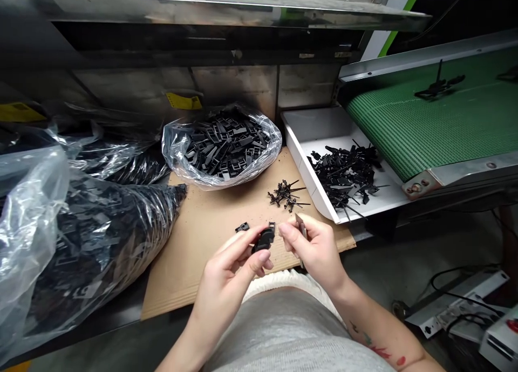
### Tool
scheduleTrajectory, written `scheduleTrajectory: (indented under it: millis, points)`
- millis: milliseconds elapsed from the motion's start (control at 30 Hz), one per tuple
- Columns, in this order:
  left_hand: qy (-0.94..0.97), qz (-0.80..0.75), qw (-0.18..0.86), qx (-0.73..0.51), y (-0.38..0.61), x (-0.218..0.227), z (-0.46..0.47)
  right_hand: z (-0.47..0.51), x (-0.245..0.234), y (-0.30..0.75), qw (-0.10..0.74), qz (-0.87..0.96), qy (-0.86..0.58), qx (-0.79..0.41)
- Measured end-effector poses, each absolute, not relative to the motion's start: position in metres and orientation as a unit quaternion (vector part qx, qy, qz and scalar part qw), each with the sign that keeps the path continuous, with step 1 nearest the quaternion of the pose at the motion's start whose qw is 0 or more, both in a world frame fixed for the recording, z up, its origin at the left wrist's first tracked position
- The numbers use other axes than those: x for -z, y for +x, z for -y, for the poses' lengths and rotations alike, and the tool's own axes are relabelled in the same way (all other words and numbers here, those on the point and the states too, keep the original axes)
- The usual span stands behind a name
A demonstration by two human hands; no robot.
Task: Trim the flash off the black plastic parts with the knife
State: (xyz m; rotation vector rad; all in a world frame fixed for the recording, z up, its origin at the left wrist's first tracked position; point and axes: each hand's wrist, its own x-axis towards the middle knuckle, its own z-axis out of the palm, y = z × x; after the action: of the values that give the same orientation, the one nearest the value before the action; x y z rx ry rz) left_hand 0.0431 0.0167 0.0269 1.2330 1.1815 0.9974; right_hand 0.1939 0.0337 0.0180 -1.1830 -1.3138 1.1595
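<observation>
Between its thumb and fingers, my left hand point(229, 269) pinches a black plastic part point(265, 240) with a small square frame at its upper end. Just to the right, my right hand point(318, 250) is closed on a thin metal blade point(301, 227); its tip points up and the fingers cover much of it. A small gap separates the right fingertips from the black part. One loose black plastic piece point(242, 227) lies on the cardboard beyond my left fingers. Farther back is a small pile of black sprues with thin stems point(286, 194).
Cardboard point(182, 269) covers the worktop. An open clear bag point(172, 145) of black parts stands at the back, and a large filled bag point(101, 242) lies left. At right, a white tray point(307, 170) of black pieces sits below a green conveyor belt point(404, 124). A metal shelf point(226, 11) overhangs.
</observation>
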Motion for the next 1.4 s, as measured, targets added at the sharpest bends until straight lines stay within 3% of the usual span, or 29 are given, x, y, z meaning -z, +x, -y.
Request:
scheduleTrajectory:
  millis: [233,333,500,667,1400]
  points:
    - [0.482,-0.448,0.584,-0.476,0.043,-0.025,-0.022,-0.022,-0.017,0.199,0.403,0.570,-0.421,-0.580]
    - [0.506,-0.440,0.567,-0.478,0.041,-0.023,-0.022,-0.013,-0.018,0.201,0.381,0.609,-0.423,-0.553]
    - [0.518,-0.443,0.568,-0.461,0.040,-0.023,-0.019,-0.006,-0.020,0.204,0.402,0.648,-0.450,-0.466]
    - [0.539,-0.448,0.546,-0.459,0.040,-0.024,-0.018,-0.009,-0.024,0.201,0.422,0.608,-0.437,-0.511]
    - [0.538,-0.454,0.540,-0.461,0.040,-0.023,-0.016,-0.004,-0.029,0.191,0.407,0.659,-0.392,-0.496]
